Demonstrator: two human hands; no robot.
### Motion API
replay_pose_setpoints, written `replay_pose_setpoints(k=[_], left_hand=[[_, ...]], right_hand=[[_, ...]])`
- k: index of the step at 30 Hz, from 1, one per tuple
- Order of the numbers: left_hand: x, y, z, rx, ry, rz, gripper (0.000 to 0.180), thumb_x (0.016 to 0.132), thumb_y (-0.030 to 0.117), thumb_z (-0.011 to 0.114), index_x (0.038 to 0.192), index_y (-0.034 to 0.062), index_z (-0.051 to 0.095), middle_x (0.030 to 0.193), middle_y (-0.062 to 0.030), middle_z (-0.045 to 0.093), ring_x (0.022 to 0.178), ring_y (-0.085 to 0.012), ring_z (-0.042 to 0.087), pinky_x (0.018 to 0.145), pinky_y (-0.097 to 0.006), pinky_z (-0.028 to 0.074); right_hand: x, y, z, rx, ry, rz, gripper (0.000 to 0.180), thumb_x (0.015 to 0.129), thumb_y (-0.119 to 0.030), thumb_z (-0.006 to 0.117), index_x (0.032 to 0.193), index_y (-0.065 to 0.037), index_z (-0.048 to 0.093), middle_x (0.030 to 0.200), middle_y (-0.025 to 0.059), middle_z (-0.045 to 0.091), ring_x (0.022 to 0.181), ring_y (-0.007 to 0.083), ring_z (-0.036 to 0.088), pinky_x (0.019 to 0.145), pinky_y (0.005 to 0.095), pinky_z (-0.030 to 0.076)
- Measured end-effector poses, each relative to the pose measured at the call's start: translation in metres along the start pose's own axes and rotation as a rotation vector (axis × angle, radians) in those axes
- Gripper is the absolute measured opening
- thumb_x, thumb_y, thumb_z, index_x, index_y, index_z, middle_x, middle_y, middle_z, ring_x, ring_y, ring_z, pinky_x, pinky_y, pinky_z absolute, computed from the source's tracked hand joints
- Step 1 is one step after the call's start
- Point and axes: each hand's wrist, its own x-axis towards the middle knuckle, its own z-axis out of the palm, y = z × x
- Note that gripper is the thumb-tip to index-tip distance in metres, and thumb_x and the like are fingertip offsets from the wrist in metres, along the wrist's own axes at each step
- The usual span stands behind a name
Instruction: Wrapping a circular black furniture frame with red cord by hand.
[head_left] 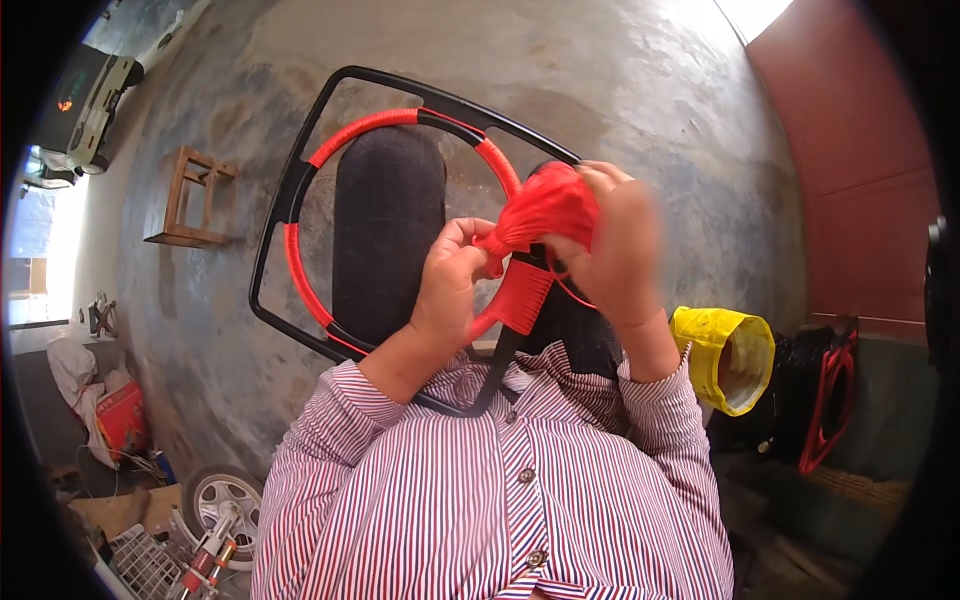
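Across my lap rests a black frame (268, 245) with rounded corners. Inside it is a ring (365, 122) partly wrapped in red cord, with bare black stretches between. A block of tightly laid red cord (525, 298) covers the part of the ring closest to me. Above that block I hold a bunched hank of red cord (545, 205). My left hand (448, 285) pinches its gathered end between thumb and fingers. My right hand (622, 245), slightly blurred, is closed round the wider end. A loose red strand loops down below the right hand.
A small wooden stool (188, 205) lies on the concrete floor at left. To my right stand a yellow container (708, 350) and a black item with a red rim (835, 405). A spoked wheel (222, 500) is at lower left, a parked vehicle (95, 105) at far left.
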Motion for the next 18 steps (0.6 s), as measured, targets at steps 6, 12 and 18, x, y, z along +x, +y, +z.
replay_pose_setpoints(k=[6, 12, 18], left_hand=[[0.004, -0.007, 0.0, -0.077, -0.071, -0.132, 0.042, 0.083, -0.012, 0.044, 0.121, 0.0009, 0.056, 0.11, -0.0102, 0.065, 0.1, -0.0183, 0.066, 0.086, -0.034, 0.058], [0.003, 0.0, -0.001, -0.357, -0.154, -0.448, 0.03, 0.089, -0.011, 0.045, 0.117, -0.0115, 0.055, 0.109, -0.0197, 0.064, 0.097, -0.0281, 0.069, 0.088, -0.039, 0.06], [0.002, 0.007, 0.005, -0.31, -0.175, -0.4, 0.024, 0.092, -0.006, 0.047, 0.115, -0.0087, 0.055, 0.105, -0.0181, 0.066, 0.094, -0.0254, 0.069, 0.087, -0.038, 0.059]], right_hand=[[-0.047, 0.023, -0.01, 0.092, -0.228, 0.087, 0.039, 0.06, -0.012, 0.085, 0.096, -0.009, 0.068, 0.104, 0.0077, 0.065, 0.096, 0.0283, 0.062, 0.084, 0.0383, 0.05], [-0.047, -0.007, 0.008, 0.088, -0.318, 0.147, 0.039, 0.06, -0.021, 0.079, 0.096, -0.008, 0.072, 0.101, 0.0075, 0.064, 0.1, 0.0281, 0.059, 0.088, 0.0414, 0.046], [-0.061, 0.025, -0.019, 0.515, -0.212, 0.444, 0.029, 0.068, -0.016, 0.073, 0.093, -0.002, 0.067, 0.11, 0.0133, 0.065, 0.106, 0.0268, 0.06, 0.095, 0.0425, 0.047]])
